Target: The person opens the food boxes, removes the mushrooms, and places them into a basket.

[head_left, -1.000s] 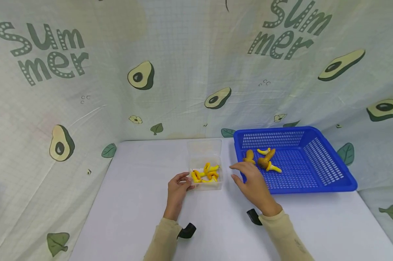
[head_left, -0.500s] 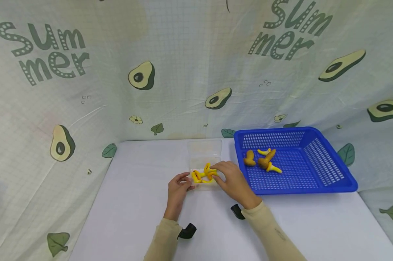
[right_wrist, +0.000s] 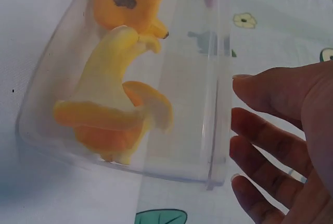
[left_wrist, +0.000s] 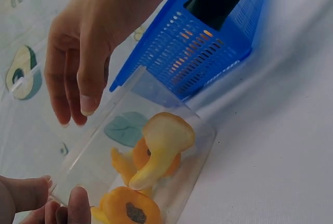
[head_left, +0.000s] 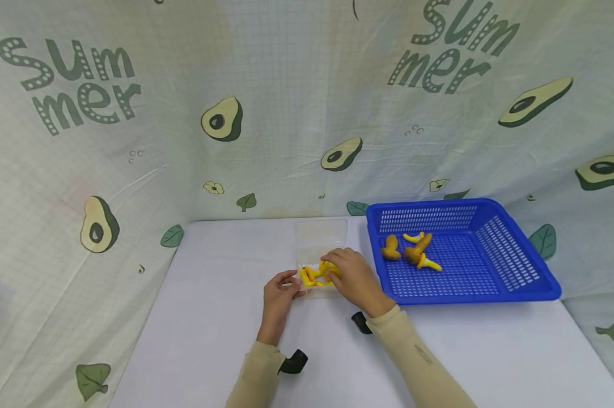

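A small clear plastic box (head_left: 312, 292) stands on the white table with its lid (head_left: 321, 231) folded open at the back. Several yellow-orange toy mushrooms (left_wrist: 165, 148) lie inside it. My left hand (head_left: 278, 297) holds the box's left edge between thumb and fingers. Over the right part of the box hovers my right hand (head_left: 358, 279), partly hiding the mushrooms in the head view. Its fingers are loosely bent above the rim, and the wrist views show nothing between thumb and fingertips.
A blue plastic basket (head_left: 536, 286) stands at the right, close beside the right hand. In its left part lie brown mushroom-shaped pieces (head_left: 391, 249) and yellow ones (head_left: 429, 263). Behind the table hangs a printed cloth (head_left: 276, 102). Black wrist devices (head_left: 293, 361) sit at both cuffs.
My right hand has moved left from near the basket's edge to over the box, then slightly farther left. The left hand stays at the box's edge.
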Action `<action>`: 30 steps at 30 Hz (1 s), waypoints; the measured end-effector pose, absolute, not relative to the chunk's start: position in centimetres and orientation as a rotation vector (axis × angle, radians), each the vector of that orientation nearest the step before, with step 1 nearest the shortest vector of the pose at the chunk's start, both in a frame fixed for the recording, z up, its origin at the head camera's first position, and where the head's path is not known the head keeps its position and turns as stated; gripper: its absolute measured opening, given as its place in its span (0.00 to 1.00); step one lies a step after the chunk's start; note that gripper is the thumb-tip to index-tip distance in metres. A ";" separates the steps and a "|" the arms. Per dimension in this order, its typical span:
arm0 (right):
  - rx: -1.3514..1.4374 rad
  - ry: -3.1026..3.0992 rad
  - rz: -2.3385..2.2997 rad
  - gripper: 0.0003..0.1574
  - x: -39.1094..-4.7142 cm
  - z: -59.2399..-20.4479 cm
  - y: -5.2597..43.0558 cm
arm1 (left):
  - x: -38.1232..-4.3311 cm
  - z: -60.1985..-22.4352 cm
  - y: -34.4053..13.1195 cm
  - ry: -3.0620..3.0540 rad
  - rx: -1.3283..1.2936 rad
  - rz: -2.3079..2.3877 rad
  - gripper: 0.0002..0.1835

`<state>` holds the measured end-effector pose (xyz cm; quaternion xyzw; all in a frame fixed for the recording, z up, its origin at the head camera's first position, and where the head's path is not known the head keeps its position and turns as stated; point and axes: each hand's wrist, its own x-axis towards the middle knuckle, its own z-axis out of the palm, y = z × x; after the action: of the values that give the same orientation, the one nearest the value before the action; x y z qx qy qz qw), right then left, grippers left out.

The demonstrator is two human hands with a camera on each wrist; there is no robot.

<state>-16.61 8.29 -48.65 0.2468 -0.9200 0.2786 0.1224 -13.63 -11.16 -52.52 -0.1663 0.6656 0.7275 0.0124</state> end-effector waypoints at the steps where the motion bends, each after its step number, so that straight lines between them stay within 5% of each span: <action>1: 0.724 -2.690 0.799 0.19 -16.7 -48.6 8.2 | -13.6 -52.5 -11.1 2.072 -0.516 2.274 0.18; 30: 1.016 -2.836 0.744 0.17 -19.1 -49.6 4.4 | -13.6 -52.5 -11.4 2.025 -0.431 2.350 0.20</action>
<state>-19.07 4.37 -49.58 0.3275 -0.9137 0.2398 0.0193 -13.61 -11.39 -52.52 -0.1376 0.6465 0.7504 0.0050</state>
